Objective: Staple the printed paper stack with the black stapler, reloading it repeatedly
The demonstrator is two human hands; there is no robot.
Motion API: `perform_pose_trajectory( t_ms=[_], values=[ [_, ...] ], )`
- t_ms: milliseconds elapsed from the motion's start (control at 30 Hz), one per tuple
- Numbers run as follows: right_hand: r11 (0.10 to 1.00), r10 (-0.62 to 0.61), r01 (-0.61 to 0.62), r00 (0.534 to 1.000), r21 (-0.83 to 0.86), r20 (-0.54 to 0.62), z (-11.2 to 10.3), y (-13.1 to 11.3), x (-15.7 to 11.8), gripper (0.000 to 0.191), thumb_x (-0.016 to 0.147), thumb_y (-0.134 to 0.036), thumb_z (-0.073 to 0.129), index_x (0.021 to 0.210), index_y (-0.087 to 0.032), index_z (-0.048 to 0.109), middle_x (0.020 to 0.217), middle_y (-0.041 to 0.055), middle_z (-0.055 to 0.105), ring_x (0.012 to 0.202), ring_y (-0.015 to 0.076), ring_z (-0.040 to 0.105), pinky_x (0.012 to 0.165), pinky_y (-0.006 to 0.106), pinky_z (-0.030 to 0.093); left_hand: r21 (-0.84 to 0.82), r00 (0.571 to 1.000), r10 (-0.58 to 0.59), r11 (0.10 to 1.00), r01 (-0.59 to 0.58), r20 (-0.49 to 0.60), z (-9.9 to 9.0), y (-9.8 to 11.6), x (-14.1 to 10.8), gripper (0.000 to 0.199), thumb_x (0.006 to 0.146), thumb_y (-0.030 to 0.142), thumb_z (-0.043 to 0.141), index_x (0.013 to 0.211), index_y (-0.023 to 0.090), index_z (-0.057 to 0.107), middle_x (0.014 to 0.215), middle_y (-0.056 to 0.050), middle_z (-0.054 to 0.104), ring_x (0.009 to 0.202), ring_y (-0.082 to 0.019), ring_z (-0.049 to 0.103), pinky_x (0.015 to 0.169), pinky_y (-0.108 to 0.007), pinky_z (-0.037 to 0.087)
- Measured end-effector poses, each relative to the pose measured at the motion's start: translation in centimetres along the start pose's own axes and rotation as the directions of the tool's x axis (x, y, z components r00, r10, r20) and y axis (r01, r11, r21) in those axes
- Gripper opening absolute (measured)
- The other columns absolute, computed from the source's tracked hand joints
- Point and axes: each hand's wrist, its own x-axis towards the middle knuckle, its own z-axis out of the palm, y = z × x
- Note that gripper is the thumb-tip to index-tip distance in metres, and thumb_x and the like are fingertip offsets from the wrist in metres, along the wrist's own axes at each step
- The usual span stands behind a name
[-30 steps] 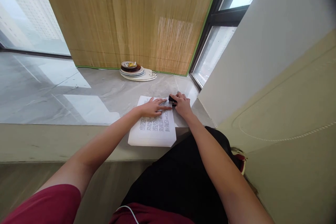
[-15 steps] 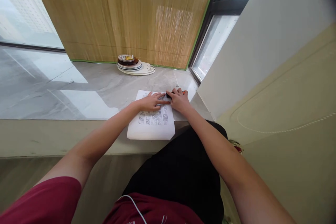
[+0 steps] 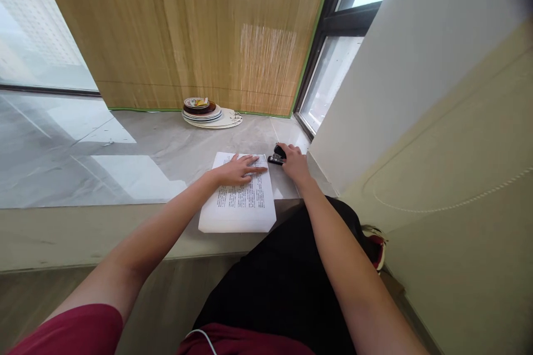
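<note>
Printed paper (image 3: 241, 213) lies on the marble-look sill, its near end hanging over the front edge; whether it is one sheet or a stack I cannot tell. My left hand (image 3: 237, 170) rests flat on its upper part with the fingers spread toward the right edge. Just right of the paper, my right hand (image 3: 295, 161) is wrapped round the back of a black stapler (image 3: 276, 156). The stapler's front end points left, close to the paper's upper right corner and apart from it. My right palm hides its rear part.
A stack of plates (image 3: 202, 116) with a small yellow item on top stands at the back of the sill (image 3: 166, 150). Behind it hangs a bamboo blind (image 3: 166, 33). A wall (image 3: 375, 100) closes off the right side, with a bead chain (image 3: 433, 211) on it.
My right hand has drawn the stapler rightward, off the paper's corner. My left hand stays flat on the paper. The view has tilted up slightly.
</note>
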Motion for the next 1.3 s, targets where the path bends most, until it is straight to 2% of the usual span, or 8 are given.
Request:
perform_pose_trajectory(
  t_ms=[133,267,400,600,867,1067,1200,1300],
  values=[
    [0.991,0.125,-0.117,0.977,0.060,-0.173,-0.4,0.0,-0.3,0.065,0.092,-0.004,0.050,0.153,-0.024,0.059,0.134,0.0167,0.068,0.127,0.0370,0.058,0.104,0.052,0.051,0.006,1.000,-0.028,1.000,0.028,0.003,0.4,-0.4,0.2,0.073,0.105,0.036,0.046,0.177,0.028,0.033,0.185,-0.016,0.024,0.170,-0.040,0.024,0.132,-0.075,0.016],
    [0.978,0.078,0.000,0.930,0.211,-0.359,-0.9,-1.3,-0.4,0.066,0.094,-0.010,0.054,0.159,-0.017,0.052,0.139,0.0192,0.067,0.129,0.0345,0.060,0.111,0.049,0.051,-0.025,0.999,-0.024,0.999,0.024,-0.021,0.9,-0.9,0.5,0.074,0.103,0.040,0.048,0.175,0.024,0.037,0.184,-0.016,0.026,0.169,-0.040,0.026,0.133,-0.074,0.014],
    [0.951,-0.013,0.111,0.947,0.289,-0.322,-0.8,-4.6,-1.0,0.064,0.096,-0.017,0.055,0.160,-0.014,0.051,0.148,0.0198,0.066,0.137,0.0321,0.061,0.118,0.046,0.049,-0.183,0.971,-0.094,0.982,0.054,-0.220,1.3,-1.9,0.8,0.067,0.100,0.030,0.050,0.166,0.018,0.046,0.178,-0.016,0.041,0.164,-0.034,0.038,0.135,-0.059,0.026],
    [0.900,-0.121,0.107,0.993,0.423,0.008,1.5,-10.4,-2.5,0.061,0.088,-0.019,0.063,0.148,-0.024,0.062,0.137,0.0083,0.076,0.126,0.0279,0.071,0.112,0.038,0.055,-0.373,0.591,-0.472,0.881,0.290,-0.655,0.9,-3.6,0.8,0.037,0.078,0.002,0.045,0.103,0.021,0.064,0.113,-0.013,0.069,0.115,-0.029,0.066,0.107,-0.044,0.053],
    [0.948,0.009,-0.059,0.987,0.312,0.158,0.6,-4.4,0.5,0.053,0.084,-0.013,0.071,0.137,-0.020,0.071,0.129,0.0107,0.080,0.120,0.0291,0.074,0.103,0.036,0.058,-0.459,0.415,-0.589,0.805,0.376,-0.693,0.8,-4.6,0.4,0.027,0.079,-0.001,0.045,0.083,0.026,0.050,0.100,-0.009,0.060,0.100,-0.028,0.062,0.098,-0.042,0.051],
    [0.974,0.080,-0.118,0.978,0.193,0.195,-0.6,1.8,4.2,0.040,0.108,-0.047,0.056,0.127,-0.019,0.078,0.114,0.0094,0.082,0.106,0.0245,0.077,0.092,0.032,0.059,-0.488,0.416,-0.617,0.785,0.381,-0.668,1.1,-4.8,0.7,0.027,0.080,-0.001,0.045,0.083,0.025,0.052,0.100,-0.010,0.057,0.103,-0.030,0.062,0.102,-0.045,0.052],
    [0.992,0.086,-0.096,0.989,0.077,0.122,0.9,2.2,6.9,0.051,0.114,-0.032,0.035,0.144,-0.008,0.068,0.154,0.0248,0.064,0.146,0.0311,0.060,0.121,0.044,0.046,-0.470,0.404,-0.599,0.797,0.379,-0.691,0.2,-5.7,-1.0,0.028,0.083,0.000,0.044,0.090,0.024,0.057,0.105,-0.011,0.058,0.108,-0.030,0.062,0.106,-0.044,0.052],
    [0.999,-0.015,0.006,0.981,0.045,0.193,2.9,1.0,8.3,0.054,0.108,-0.021,0.045,0.159,-0.008,0.055,0.173,0.0266,0.045,0.164,0.0306,0.041,0.131,0.048,0.036,-0.390,0.513,-0.574,0.815,0.427,-0.638,-0.6,-8.3,-5.4,0.029,0.081,0.002,0.047,0.095,0.023,0.062,0.106,-0.011,0.059,0.111,-0.031,0.063,0.110,-0.046,0.051]
  ],
)
